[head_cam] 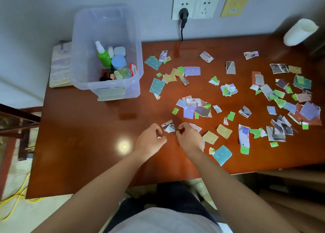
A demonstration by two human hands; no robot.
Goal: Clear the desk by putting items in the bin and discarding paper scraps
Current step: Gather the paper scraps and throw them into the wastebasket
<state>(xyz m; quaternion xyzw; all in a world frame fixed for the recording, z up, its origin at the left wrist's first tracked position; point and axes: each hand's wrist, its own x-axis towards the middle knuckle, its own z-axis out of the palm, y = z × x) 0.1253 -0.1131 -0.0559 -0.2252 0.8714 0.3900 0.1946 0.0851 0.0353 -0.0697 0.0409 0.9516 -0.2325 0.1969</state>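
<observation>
Torn paper scraps (193, 109) in green, purple, teal and tan lie scattered over the middle and right of the brown desk (88, 136). The clear plastic bin (107, 84) stands at the desk's back left and holds a green spray bottle (103, 56), jars and other small items. Both hands are at the desk's front middle. My left hand (149, 141) has curled fingers pinching a small white scrap (159, 137). My right hand (189, 137) pinches a small green scrap (178, 131). A grey-white scrap (168, 126) lies just beyond the two hands.
A notebook (59, 69) lies behind the bin at the left edge. A white paper roll (299, 32) lies at the back right corner. A black plug (183, 15) sits in the wall socket with its cable dropping behind the desk. A yellow cable (15, 201) runs on the floor.
</observation>
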